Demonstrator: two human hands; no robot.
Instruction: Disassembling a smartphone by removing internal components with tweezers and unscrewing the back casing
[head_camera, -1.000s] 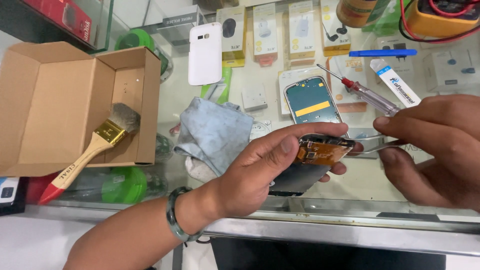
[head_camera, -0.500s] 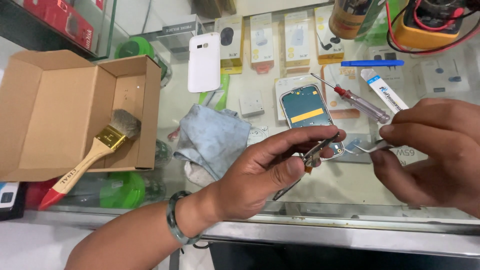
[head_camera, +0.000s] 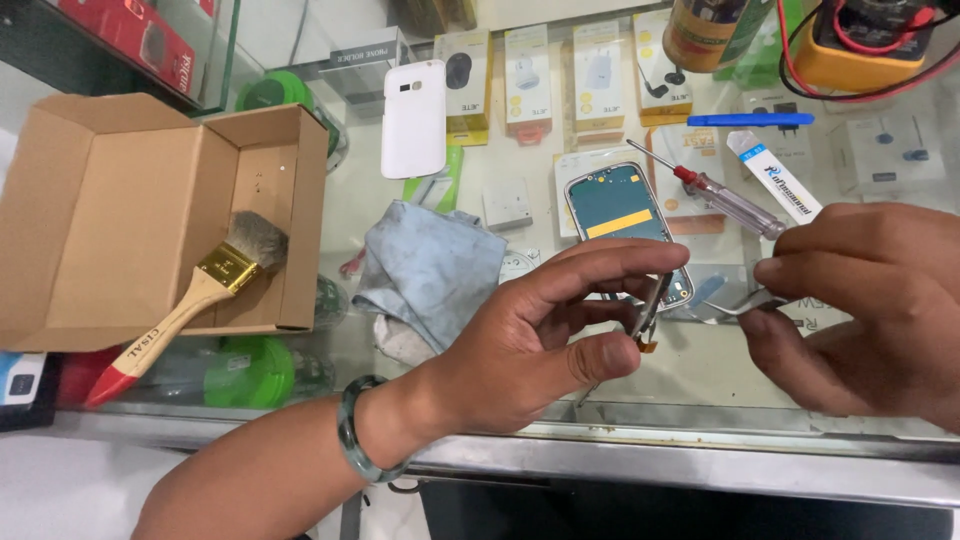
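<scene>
Glass-topped bench (head_camera: 420, 215), cluttered. Left hand (head_camera: 545, 335) is raised over the front edge, pinching a thin flat phone part (head_camera: 648, 312) edge-on between thumb and fingers; a small orange bit shows at its lower end. Green bangle (head_camera: 352, 445) on that wrist. Right hand (head_camera: 870, 305) sits just beside it, closed on metal tweezers (head_camera: 735, 305), tips pointing left toward the part, close but contact unclear. Behind the hands on the bench: phone frame (head_camera: 618, 205) lying flat, red-handled screwdriver (head_camera: 715, 195) just right of it, blue tool (head_camera: 750, 119), white tube (head_camera: 775, 182). Grey cloth (head_camera: 430, 265) lies crumpled left of the left hand, white back cover (head_camera: 413, 115) further back. Open cardboard box (head_camera: 120, 220) far left, paintbrush (head_camera: 190, 300) resting across its edge.
</scene>
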